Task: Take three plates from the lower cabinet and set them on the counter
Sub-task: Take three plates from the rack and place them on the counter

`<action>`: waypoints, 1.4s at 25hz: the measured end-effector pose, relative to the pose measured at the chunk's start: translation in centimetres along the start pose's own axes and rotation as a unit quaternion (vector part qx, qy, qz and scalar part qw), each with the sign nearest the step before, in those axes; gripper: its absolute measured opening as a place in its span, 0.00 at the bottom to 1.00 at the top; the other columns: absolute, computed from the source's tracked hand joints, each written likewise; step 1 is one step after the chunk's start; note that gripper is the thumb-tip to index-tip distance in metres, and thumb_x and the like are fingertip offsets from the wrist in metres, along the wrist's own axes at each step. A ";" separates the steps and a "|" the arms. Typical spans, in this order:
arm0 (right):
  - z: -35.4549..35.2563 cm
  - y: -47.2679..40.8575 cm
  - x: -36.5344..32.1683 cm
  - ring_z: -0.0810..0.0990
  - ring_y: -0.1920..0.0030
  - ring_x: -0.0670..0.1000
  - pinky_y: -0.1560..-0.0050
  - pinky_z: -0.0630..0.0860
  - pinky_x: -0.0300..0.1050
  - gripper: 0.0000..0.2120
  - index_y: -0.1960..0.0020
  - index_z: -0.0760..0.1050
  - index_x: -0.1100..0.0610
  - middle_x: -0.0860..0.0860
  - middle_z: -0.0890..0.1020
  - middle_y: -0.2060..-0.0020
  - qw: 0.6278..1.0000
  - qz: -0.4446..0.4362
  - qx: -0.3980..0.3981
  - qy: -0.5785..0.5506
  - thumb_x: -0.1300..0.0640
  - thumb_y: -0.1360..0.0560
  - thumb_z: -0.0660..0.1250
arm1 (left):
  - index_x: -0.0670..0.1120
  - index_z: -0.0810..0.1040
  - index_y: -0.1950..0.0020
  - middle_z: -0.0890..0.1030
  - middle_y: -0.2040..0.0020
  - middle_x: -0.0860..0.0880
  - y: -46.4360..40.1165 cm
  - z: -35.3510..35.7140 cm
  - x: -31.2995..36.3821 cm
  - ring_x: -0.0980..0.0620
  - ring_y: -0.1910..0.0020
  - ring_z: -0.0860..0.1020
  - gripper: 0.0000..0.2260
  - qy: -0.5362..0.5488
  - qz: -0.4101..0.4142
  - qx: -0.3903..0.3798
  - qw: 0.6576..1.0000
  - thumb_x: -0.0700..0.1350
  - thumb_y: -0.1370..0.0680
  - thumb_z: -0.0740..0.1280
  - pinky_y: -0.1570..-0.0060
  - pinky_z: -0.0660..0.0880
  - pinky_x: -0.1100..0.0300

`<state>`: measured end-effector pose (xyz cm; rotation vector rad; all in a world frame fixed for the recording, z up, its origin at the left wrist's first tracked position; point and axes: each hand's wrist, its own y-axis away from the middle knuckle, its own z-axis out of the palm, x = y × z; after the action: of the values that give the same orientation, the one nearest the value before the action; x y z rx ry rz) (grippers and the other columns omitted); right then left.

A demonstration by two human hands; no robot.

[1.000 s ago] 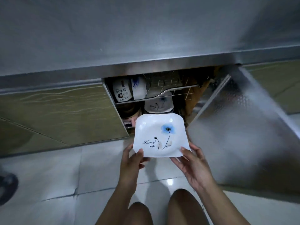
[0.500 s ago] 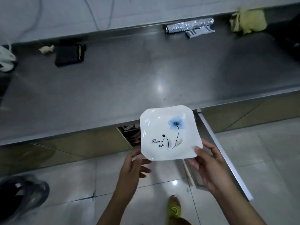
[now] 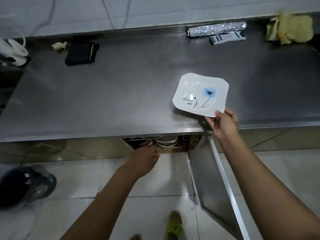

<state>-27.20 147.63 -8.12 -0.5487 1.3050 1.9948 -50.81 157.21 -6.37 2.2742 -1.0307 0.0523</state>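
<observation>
A white square plate (image 3: 199,94) with a blue flower and black script hovers just over the steel counter (image 3: 121,94), near its front edge. My right hand (image 3: 223,123) pinches the plate's near right corner. My left hand (image 3: 142,160) hangs below the counter edge at the mouth of the lower cabinet (image 3: 164,142), holding nothing, fingers loosely curled. Inside the cabinet the rims of more white plates (image 3: 166,142) show in a wire rack; most of the interior is hidden by the counter.
The cabinet door (image 3: 218,187) stands open to the right of my legs. At the counter's back lie a black pouch (image 3: 81,52), a foil roll (image 3: 216,29), a yellow cloth (image 3: 290,29) and a white kettle (image 3: 12,51). A dark bin (image 3: 24,186) sits on the floor left.
The plate has gone from in front of the cabinet up and to the right over the counter. My left hand let go of it and dropped toward the cabinet opening.
</observation>
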 end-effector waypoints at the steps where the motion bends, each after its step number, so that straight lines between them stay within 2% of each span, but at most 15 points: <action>1: 0.3 -1.0 -0.2 0.78 0.46 0.59 0.47 0.78 0.57 0.14 0.44 0.64 0.57 0.56 0.77 0.49 1.000 -0.002 0.003 -0.003 0.72 0.23 0.59 | 0.45 0.73 0.36 0.77 0.35 0.44 -0.1 0.2 0.2 0.45 0.39 0.76 0.16 -0.012 -0.001 -0.002 1.000 0.50 0.18 0.55 0.44 0.72 0.55; 3: 0.9 -2.7 -0.7 0.78 0.45 0.60 0.46 0.78 0.58 0.14 0.44 0.65 0.57 0.55 0.78 0.53 1.000 0.000 0.007 -0.004 0.73 0.24 0.59 | 0.45 0.73 0.39 0.79 0.41 0.44 0.0 0.9 0.3 0.45 0.44 0.77 0.15 -0.021 -0.010 -0.006 1.000 0.51 0.18 0.54 0.45 0.74 0.54; 5: 1.7 -4.0 -0.9 0.78 0.45 0.61 0.46 0.78 0.60 0.14 0.45 0.65 0.57 0.57 0.77 0.49 1.000 0.001 0.010 -0.007 0.73 0.24 0.58 | 0.47 0.73 0.39 0.79 0.42 0.45 0.2 1.7 0.2 0.47 0.45 0.77 0.15 -0.029 -0.015 -0.007 0.999 0.53 0.18 0.54 0.46 0.74 0.55; 9: 3.1 -5.5 -0.9 0.80 0.54 0.57 0.46 0.78 0.62 0.13 0.47 0.66 0.58 0.59 0.76 0.47 1.000 -0.009 0.019 -0.015 0.74 0.24 0.58 | 0.48 0.71 0.37 0.80 0.42 0.46 0.3 2.6 0.2 0.49 0.46 0.78 0.15 -0.041 -0.031 -0.019 0.998 0.54 0.18 0.54 0.50 0.73 0.58; 13: 3.3 -6.5 -0.3 0.79 0.44 0.62 0.46 0.79 0.61 0.12 0.51 0.67 0.57 0.60 0.76 0.43 0.999 -0.006 0.035 -0.002 0.73 0.24 0.59 | 0.50 0.70 0.35 0.80 0.40 0.48 0.3 2.9 0.4 0.51 0.44 0.78 0.16 -0.040 -0.027 -0.006 0.999 0.54 0.18 0.53 0.47 0.74 0.59; 18: 2.9 -6.9 -0.5 0.78 0.47 0.56 0.45 0.79 0.56 0.14 0.41 0.66 0.56 0.59 0.76 0.38 0.996 0.006 0.018 0.086 0.68 0.24 0.62 | 0.49 0.70 0.34 0.80 0.39 0.48 -0.2 3.7 1.0 0.50 0.43 0.78 0.17 -0.040 -0.014 0.004 0.999 0.54 0.18 0.53 0.47 0.73 0.58; 20: 2.0 -6.1 -0.7 0.78 0.50 0.55 0.47 0.80 0.53 0.20 0.33 0.63 0.57 0.58 0.77 0.44 0.990 0.015 -0.002 0.140 0.65 0.23 0.63 | 0.48 0.70 0.34 0.80 0.40 0.47 -0.2 4.2 1.0 0.49 0.43 0.78 0.17 -0.038 -0.008 0.000 0.999 0.54 0.18 0.54 0.47 0.73 0.58; 21: 1.4 -5.4 -0.5 0.79 0.55 0.54 0.53 0.80 0.49 0.21 0.33 0.62 0.59 0.58 0.77 0.52 0.986 0.012 -0.006 0.165 0.66 0.23 0.62 | 0.48 0.70 0.34 0.80 0.40 0.47 -0.2 4.5 0.9 0.49 0.43 0.78 0.17 -0.037 -0.005 -0.002 0.999 0.54 0.18 0.54 0.47 0.73 0.57; 23: 0.2 -3.4 0.1 0.74 0.66 0.50 0.68 0.74 0.42 0.16 0.37 0.66 0.62 0.56 0.74 0.64 0.973 -0.007 -0.018 0.231 0.68 0.24 0.60 | 0.48 0.70 0.34 0.79 0.41 0.46 -0.2 4.9 0.8 0.48 0.43 0.78 0.17 -0.037 -0.005 -0.009 0.999 0.54 0.18 0.53 0.47 0.73 0.57; 24: -0.6 -2.3 0.6 0.73 0.68 0.51 0.71 0.72 0.40 0.13 0.39 0.69 0.63 0.56 0.74 0.64 0.959 -0.024 -0.035 0.280 0.67 0.24 0.60 | 0.48 0.70 0.34 0.79 0.40 0.46 -0.1 5.1 0.7 0.48 0.43 0.77 0.17 -0.037 -0.005 -0.016 0.999 0.54 0.18 0.53 0.47 0.73 0.56; 27: -3.5 1.0 2.9 0.78 0.57 0.55 0.59 0.74 0.44 0.08 0.45 0.75 0.61 0.56 0.78 0.57 0.859 -0.106 -0.124 0.486 0.63 0.24 0.64 | 0.47 0.70 0.34 0.79 0.39 0.45 0.0 5.7 0.3 0.47 0.42 0.77 0.17 -0.032 -0.002 -0.031 0.999 0.54 0.18 0.53 0.46 0.72 0.56; 29: -5.3 3.5 4.8 0.79 0.51 0.54 0.50 0.73 0.44 0.10 0.43 0.76 0.57 0.53 0.81 0.53 0.747 -0.109 -0.205 0.623 0.57 0.24 0.65 | 0.48 0.69 0.33 0.79 0.38 0.45 0.0 6.1 -0.3 0.46 0.41 0.77 0.18 -0.027 0.003 -0.034 0.999 0.54 0.18 0.53 0.45 0.72 0.55; 32: -6.9 5.7 7.9 0.79 0.44 0.55 0.46 0.74 0.45 0.16 0.36 0.72 0.51 0.53 0.81 0.43 0.555 -0.087 -0.268 0.783 0.49 0.23 0.61 | 0.46 0.70 0.33 0.79 0.38 0.44 -0.9 7.9 -1.8 0.44 0.40 0.77 0.18 -0.036 0.020 -0.041 0.998 0.53 0.18 0.53 0.44 0.72 0.53; 33: -7.1 5.8 9.2 0.78 0.41 0.56 0.45 0.74 0.45 0.18 0.34 0.70 0.51 0.54 0.79 0.40 0.516 -0.086 -0.271 0.808 0.48 0.22 0.60 | 0.46 0.70 0.33 0.79 0.38 0.44 -1.7 8.8 -2.6 0.44 0.40 0.77 0.18 -0.040 0.027 -0.044 0.998 0.53 0.18 0.53 0.43 0.72 0.53; 35: -7.4 5.0 11.7 0.76 0.39 0.57 0.44 0.74 0.47 0.20 0.32 0.67 0.52 0.55 0.77 0.36 0.473 -0.096 -0.261 0.836 0.48 0.22 0.58 | 0.46 0.70 0.33 0.78 0.37 0.44 -3.7 10.6 -4.1 0.43 0.39 0.76 0.18 -0.052 0.037 -0.047 0.997 0.53 0.18 0.53 0.43 0.72 0.52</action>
<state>-38.95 143.21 -15.77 -3.2783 1.1260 1.0638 -53.41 155.79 -17.99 2.1722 -1.1462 -0.0840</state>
